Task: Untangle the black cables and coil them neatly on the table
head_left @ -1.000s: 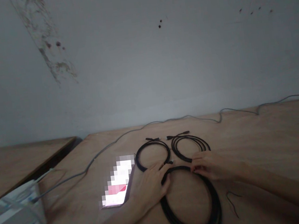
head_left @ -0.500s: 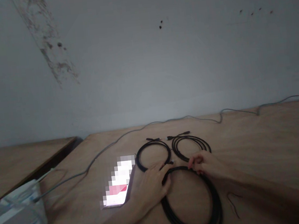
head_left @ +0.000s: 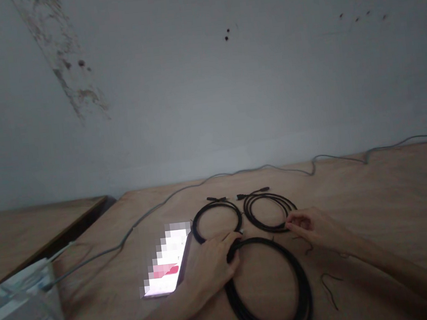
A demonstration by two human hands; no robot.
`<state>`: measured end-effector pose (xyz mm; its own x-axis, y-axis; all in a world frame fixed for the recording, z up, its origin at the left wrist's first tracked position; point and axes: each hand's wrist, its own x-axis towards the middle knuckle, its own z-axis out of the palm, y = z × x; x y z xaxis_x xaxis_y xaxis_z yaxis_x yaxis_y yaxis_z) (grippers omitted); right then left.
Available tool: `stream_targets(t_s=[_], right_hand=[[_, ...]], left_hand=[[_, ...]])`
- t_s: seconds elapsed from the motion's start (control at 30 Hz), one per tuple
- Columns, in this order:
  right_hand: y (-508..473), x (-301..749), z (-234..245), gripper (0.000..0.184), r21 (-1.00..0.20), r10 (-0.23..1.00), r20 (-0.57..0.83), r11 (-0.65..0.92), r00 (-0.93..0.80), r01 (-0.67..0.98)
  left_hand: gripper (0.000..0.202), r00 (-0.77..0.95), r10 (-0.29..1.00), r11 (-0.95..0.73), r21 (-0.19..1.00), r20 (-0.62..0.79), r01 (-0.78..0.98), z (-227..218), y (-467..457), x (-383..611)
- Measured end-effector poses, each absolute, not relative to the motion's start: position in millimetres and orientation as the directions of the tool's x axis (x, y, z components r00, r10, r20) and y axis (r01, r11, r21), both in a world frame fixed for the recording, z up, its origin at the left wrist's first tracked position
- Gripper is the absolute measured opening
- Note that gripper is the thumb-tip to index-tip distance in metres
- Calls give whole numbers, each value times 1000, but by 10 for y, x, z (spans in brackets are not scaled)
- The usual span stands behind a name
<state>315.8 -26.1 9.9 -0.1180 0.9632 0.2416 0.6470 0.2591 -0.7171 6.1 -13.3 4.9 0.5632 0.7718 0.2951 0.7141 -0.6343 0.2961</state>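
You gripped front black coil [head_left: 306,293] on tabletop [head_left: 390,207] with left hand [head_left: 218,256]; right hand [head_left: 307,225] curled beside thin wire [head_left: 311,246], could not tell if pinching; step seemed coil-steadying, next move likely called for firm left hold

Wd tbl [head_left: 374,204]: 3 blk coils [head_left: 305,288], phone [head_left: 168,264], gry cord [head_left: 160,204], wires [head_left: 327,289].

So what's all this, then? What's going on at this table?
A person has their left hand on the upper left edge of the front black cable coil. Their right hand is raised beside the back right coil, fingers curled; I can't tell whether it holds anything. Another coil lies at back left, with a lit phone beside it. A thin dark strand lies right of the front coil.
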Motion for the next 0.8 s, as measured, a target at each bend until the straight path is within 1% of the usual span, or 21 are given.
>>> stream_targets(t_s=[0.07, 0.2, 0.33, 0.43, 0.5, 0.53, 0.67, 0.8], right_hand=[[-253, 3224, 123, 31, -665, 966, 224, 249, -130, 704], [-200, 3351, 150, 30, -582, 967, 202, 246, -156, 775], [-202, 3424, 137, 22, -574, 967, 174, 251, -183, 780], [-226, 3449, 96, 21, -569, 967, 149, 256, -208, 782], [-230, 3461, 65, 19, -566, 965, 134, 260, -224, 782], [-228, 3465, 51, 19, -567, 965, 126, 262, -232, 781], [-216, 3450, 6, 19, -579, 960, 112, 274, -258, 768], [-237, 3404, -24, 16, -546, 959, 129, 282, -253, 789]], left_hand=[[39, 550, 791, -610, 288, 268, 738, 100, -141, 72], [25, 492, 843, -537, 268, 219, 800, 216, -206, 90], [15, 433, 875, -477, 230, 218, 848, 262, -296, 76], [9, 440, 877, -475, 217, 192, 853, 264, -342, 74], [8, 447, 875, -480, 229, 185, 847, 259, -349, 84], [8, 445, 876, -479, 240, 184, 844, 255, -345, 91], [26, 412, 890, -452, 266, 193, 852, 230, -293, 99], [27, 378, 912, -409, 277, 161, 869, 239, -238, 72]])
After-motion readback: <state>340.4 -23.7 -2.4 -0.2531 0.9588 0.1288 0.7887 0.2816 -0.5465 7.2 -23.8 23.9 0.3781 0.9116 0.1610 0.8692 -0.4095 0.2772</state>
